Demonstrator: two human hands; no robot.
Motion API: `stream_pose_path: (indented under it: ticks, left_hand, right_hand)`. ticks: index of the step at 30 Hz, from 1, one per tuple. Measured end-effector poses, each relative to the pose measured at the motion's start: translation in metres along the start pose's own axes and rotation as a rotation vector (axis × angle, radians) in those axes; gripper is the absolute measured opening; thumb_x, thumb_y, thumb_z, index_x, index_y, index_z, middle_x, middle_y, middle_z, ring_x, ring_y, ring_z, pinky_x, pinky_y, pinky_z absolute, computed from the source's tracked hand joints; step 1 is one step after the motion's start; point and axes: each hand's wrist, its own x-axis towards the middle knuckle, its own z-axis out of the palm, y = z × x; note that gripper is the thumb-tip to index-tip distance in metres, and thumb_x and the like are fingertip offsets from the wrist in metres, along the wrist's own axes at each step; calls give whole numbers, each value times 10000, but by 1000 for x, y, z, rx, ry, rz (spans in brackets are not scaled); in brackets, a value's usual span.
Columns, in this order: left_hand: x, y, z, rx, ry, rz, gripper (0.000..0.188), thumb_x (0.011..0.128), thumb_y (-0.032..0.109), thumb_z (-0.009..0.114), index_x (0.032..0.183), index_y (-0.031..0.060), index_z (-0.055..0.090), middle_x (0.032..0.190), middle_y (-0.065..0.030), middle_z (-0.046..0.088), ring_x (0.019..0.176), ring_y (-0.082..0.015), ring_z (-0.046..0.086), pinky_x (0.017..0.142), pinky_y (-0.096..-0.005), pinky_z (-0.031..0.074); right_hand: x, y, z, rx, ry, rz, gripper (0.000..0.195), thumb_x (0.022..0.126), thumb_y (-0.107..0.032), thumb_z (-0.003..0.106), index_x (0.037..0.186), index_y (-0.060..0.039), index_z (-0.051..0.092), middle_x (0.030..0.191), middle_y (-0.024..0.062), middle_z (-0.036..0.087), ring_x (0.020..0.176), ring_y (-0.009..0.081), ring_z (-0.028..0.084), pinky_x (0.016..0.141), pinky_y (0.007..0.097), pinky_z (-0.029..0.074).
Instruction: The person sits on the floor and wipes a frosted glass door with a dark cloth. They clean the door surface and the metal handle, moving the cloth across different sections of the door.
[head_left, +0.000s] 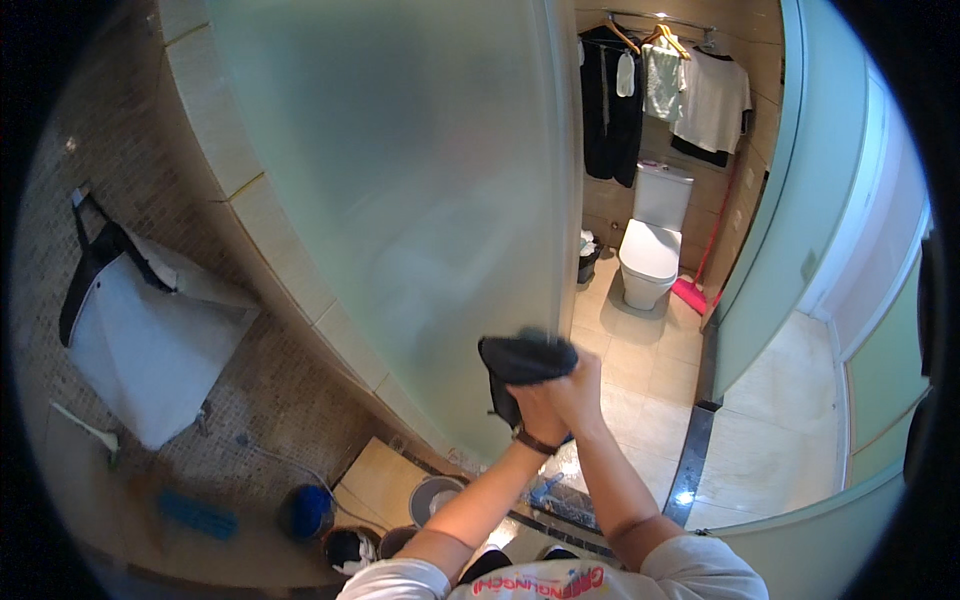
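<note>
A black shoe (529, 360), slightly blurred, is held up in front of me at the centre of the head view. My left hand (536, 409), with a brown-strapped watch at the wrist, is at its lower side, partly hidden by the shoe. My right hand (581, 386) closes on the shoe's right end, close against the left. Behind the shoe stands a frosted glass panel (420, 187). Below it, a blue item (547, 487) lies on the dark stone sill.
Buckets (435, 499) and a blue container (311, 511) stand at the lower left. A white and black bag (161, 345) hangs left. Beyond the panel are a toilet (651, 259), a red broom (690, 294) and hanging clothes (705, 97). A raised dark threshold (690, 457) crosses the floor.
</note>
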Motion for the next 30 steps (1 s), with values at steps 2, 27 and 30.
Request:
stream_pose_path:
  ticks: [2,27,30]
  left_hand:
    - [30,14,-20,25,42,18,639,842,406,568,1335,17,446,1373,-245,446,1315,-437,345,1025,-622,230]
    - [201,-34,-162,-151,155,506,591,887,395,506,1426,159,448,1510,-154,353,1428,-401,233,1124,-654,67]
    - [219,-88,-177,-72,162,454,587,887,396,505,1424,165,451,1508,-146,359,1426,-394,240,1122,-655,70]
  right_hand:
    - [18,-33,-1,66,-29,-3,208,781,-2,652,977,52,697,885,54,723,847,97,621,774,275,513]
    - [102,-141,152,-935,789,-394,1131,679,-432,744,1537,-29,128,1618,170,20,1485,352,39,1194,443,23]
    - [129,-110,208,-887,680,-428,1119,655,-459,759,1529,-54,190,1610,158,88,1480,312,92,1196,410,56]
